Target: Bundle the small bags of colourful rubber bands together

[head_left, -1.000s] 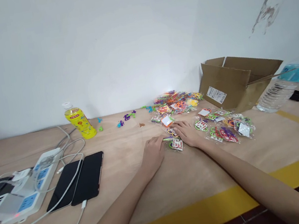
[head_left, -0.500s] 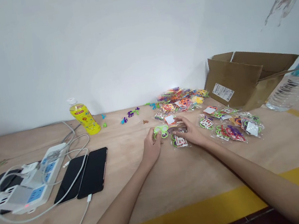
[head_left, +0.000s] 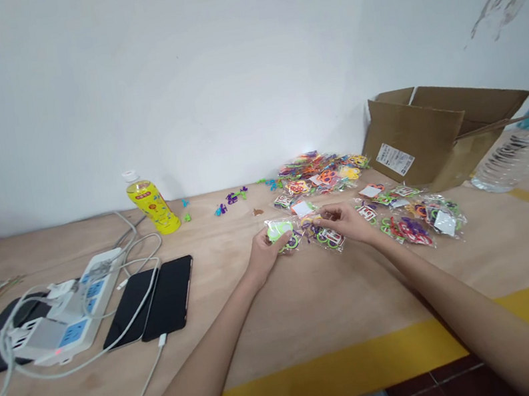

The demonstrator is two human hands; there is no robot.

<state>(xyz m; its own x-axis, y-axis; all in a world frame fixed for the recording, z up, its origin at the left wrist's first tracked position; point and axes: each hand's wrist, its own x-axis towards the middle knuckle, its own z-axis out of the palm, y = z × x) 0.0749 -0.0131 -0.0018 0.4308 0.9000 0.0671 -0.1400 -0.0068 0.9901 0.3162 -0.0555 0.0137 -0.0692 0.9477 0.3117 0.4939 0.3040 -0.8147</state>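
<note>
Just below and right of the centre of the frame, the left hand point(head_left: 264, 253) holds a green-filled packet point(head_left: 280, 230) in a closed grip, its thumb laid across the lower right part of the film. The right hand point(head_left: 345, 221) comes in from the right with a narrow grip, its fingertips at the upper edge of a card-faced packet point(head_left: 333, 238); whether they pinch it or only touch it, I cannot tell. That packet lies below and left of the right hand, which is the nearer of the two, and its long axis slants from upper left to lower right. The green-filled packet sits just to its left (its own long axis is hard to read under the thumb).

Both packets are clear, crinkled film with bright glints. Inside the left one are rounded, smooth green shapes that look like plastic; the other shows a white card printed in red, with green and purple curves around it.

Just above the hands, a heap of packets point(head_left: 322, 164) rises against the wall; more loose packets point(head_left: 411, 226) lie right of centre. Behind them stands an open, matt brown cardboard box point(head_left: 417, 138). The worktop point(head_left: 252, 369) is pale, wood-like and faintly stained, with a yellow strip point(head_left: 354, 369) along its near edge.
</note>
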